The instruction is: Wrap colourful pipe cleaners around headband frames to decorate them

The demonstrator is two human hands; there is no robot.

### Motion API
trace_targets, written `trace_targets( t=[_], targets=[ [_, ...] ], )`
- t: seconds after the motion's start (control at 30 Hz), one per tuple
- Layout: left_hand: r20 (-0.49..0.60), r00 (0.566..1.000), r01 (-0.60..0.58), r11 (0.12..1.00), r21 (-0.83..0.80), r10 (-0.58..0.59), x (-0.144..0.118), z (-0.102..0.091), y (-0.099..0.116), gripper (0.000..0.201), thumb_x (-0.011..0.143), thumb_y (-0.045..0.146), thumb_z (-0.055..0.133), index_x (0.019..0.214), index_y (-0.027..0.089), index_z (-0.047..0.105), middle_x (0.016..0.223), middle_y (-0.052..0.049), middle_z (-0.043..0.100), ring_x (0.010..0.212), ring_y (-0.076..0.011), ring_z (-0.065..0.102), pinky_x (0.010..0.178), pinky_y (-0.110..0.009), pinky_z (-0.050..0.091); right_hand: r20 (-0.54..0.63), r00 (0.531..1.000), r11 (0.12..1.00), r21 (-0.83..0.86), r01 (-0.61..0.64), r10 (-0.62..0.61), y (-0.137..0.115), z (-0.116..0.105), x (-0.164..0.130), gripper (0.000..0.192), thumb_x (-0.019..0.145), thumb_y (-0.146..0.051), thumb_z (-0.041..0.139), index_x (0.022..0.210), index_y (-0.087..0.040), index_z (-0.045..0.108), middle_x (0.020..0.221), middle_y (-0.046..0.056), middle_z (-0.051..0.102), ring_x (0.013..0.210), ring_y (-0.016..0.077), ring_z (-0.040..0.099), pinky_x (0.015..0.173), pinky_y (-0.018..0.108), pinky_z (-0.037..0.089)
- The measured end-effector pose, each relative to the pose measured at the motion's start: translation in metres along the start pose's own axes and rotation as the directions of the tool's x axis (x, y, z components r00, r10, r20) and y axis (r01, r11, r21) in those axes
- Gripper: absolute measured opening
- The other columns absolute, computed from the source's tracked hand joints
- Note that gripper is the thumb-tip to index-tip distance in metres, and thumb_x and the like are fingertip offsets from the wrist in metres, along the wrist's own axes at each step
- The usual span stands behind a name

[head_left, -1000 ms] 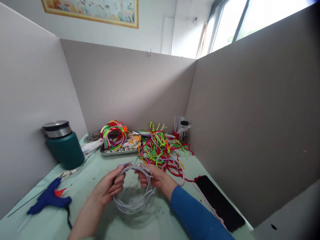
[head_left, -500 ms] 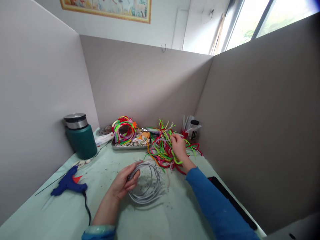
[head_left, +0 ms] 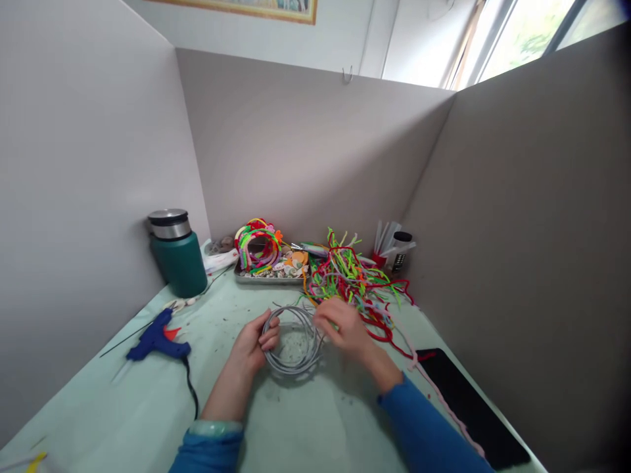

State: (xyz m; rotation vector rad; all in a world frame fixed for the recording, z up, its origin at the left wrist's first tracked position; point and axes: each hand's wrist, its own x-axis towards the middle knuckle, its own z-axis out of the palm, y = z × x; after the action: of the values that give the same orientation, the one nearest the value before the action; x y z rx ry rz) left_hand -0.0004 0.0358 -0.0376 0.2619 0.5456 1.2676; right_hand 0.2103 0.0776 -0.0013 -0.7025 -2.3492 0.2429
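Bundle of thin grey hoops (head_left: 292, 343), near the middle of the table (head_left: 123, 420). Left hand (head_left: 256, 345) curled closed on the bundle's left rim. Right hand (head_left: 345, 326) loosely curled at the right rim; grip unclear. Best to pin the stack firmly and tease one hoop free. Fuzzy, bendy pipe cleaners (head_left: 350, 279) heaped toward the far edge; blue glue gun (head_left: 158, 338) by the left edge.

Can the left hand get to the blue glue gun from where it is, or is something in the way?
Probably yes. The left hand grips the bundle of grey hoops, so it is occupied, but the table between it and the blue glue gun looks bare apart from the gun's black cord.
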Motion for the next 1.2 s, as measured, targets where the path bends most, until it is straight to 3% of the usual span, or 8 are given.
trace_targets(
  t=[0.17,0.27,0.37,0.6,0.8,0.93,1.03,1.2],
  targets=[
    [-0.013,0.998,-0.064,0.989,-0.131,0.063,-0.003,0.011,-0.001,0.019,0.089,0.014,0.034,0.08,0.008,0.05,0.064,-0.002,0.052,0.043,-0.0029,0.045,0.041,-0.014,0.041,0.172,0.98,0.994,-0.014,0.108,-0.104,-0.03,0.047,-0.028,0.017,0.082,-0.034,0.052,0.081,-0.018,0.058,0.072,0.006,0.059,0.075,0.0208,0.051,0.076,0.037,0.037],
    [-0.005,0.987,-0.16,0.987,-0.001,0.16,-0.004,0.025,-0.006,0.022,0.088,0.023,0.04,0.09,0.008,0.056,0.081,-0.01,0.062,0.072,-0.0141,0.061,0.071,-0.028,0.051,0.032,0.996,0.984,0.155,-0.093,0.089,-0.025,0.056,-0.024,0.021,0.085,-0.029,0.047,0.07,-0.016,0.055,0.067,0.005,0.056,0.066,0.0172,0.05,0.064,0.03,0.037],
    [0.08,0.962,-0.271,0.923,0.273,0.259,-0.005,0.034,-0.016,0.029,0.082,0.034,0.051,0.099,0.011,0.059,0.091,-0.011,0.064,0.085,-0.0187,0.061,0.08,-0.032,0.047,-0.035,0.91,0.768,0.552,-0.326,0.412,-0.022,0.049,-0.009,0.025,0.085,-0.034,0.047,0.07,-0.016,0.055,0.06,0.0,0.054,0.055,0.0121,0.047,0.053,0.024,0.035],
    [0.388,0.808,-0.472,0.094,0.876,0.444,-0.007,0.04,-0.035,0.029,0.068,0.026,0.066,0.096,0.018,0.067,0.092,-0.007,0.067,0.081,-0.0194,0.06,0.078,-0.03,0.043,0.153,0.694,-0.003,0.977,-0.213,0.703,-0.027,0.029,0.021,0.026,0.068,-0.038,0.068,0.08,-0.014,0.063,0.063,-0.001,0.06,0.052,0.0099,0.054,0.051,0.022,0.044],
    [0.502,0.732,-0.476,-0.181,0.86,0.461,-0.013,0.05,-0.027,0.019,0.078,0.026,0.055,0.087,0.021,0.07,0.085,-0.005,0.07,0.076,-0.0175,0.061,0.07,-0.026,0.042,0.238,0.649,-0.115,0.967,-0.226,0.722,-0.021,0.017,0.028,0.024,0.064,-0.031,0.073,0.075,-0.012,0.063,0.059,0.002,0.062,0.051,0.0123,0.058,0.046,0.023,0.047],
    [0.463,0.746,-0.474,-0.108,0.874,0.478,-0.02,0.063,-0.018,0.017,0.078,0.028,0.054,0.08,0.02,0.068,0.073,-0.003,0.067,0.066,-0.0145,0.058,0.063,-0.024,0.042,0.275,0.647,-0.098,0.95,-0.296,0.712,-0.016,0.009,0.026,0.022,0.065,-0.03,0.072,0.072,-0.013,0.061,0.053,-0.001,0.059,0.042,0.0097,0.053,0.041,0.022,0.045],
    [0.309,0.811,-0.466,0.23,0.854,0.497,-0.025,0.074,-0.007,0.021,0.078,0.036,0.053,0.078,0.016,0.06,0.059,-0.001,0.06,0.049,-0.0108,0.052,0.049,-0.022,0.039,0.289,0.683,-0.099,0.948,-0.304,0.671,-0.012,0.0,0.023,0.023,0.065,-0.031,0.072,0.072,-0.013,0.06,0.052,-0.003,0.055,0.04,0.0075,0.048,0.039,0.021,0.043],
    [0.134,0.809,-0.54,0.632,0.556,0.573,-0.035,0.088,0.015,0.025,0.078,0.038,0.055,0.089,0.015,0.055,0.054,0.005,0.052,0.034,-0.0044,0.035,0.038,-0.019,0.032,0.246,0.789,-0.101,0.968,-0.23,0.563,-0.006,-0.01,0.015,0.024,0.071,-0.037,0.066,0.071,-0.015,0.057,0.051,-0.005,0.049,0.042,0.0066,0.044,0.042,0.02,0.039]
  ],
)
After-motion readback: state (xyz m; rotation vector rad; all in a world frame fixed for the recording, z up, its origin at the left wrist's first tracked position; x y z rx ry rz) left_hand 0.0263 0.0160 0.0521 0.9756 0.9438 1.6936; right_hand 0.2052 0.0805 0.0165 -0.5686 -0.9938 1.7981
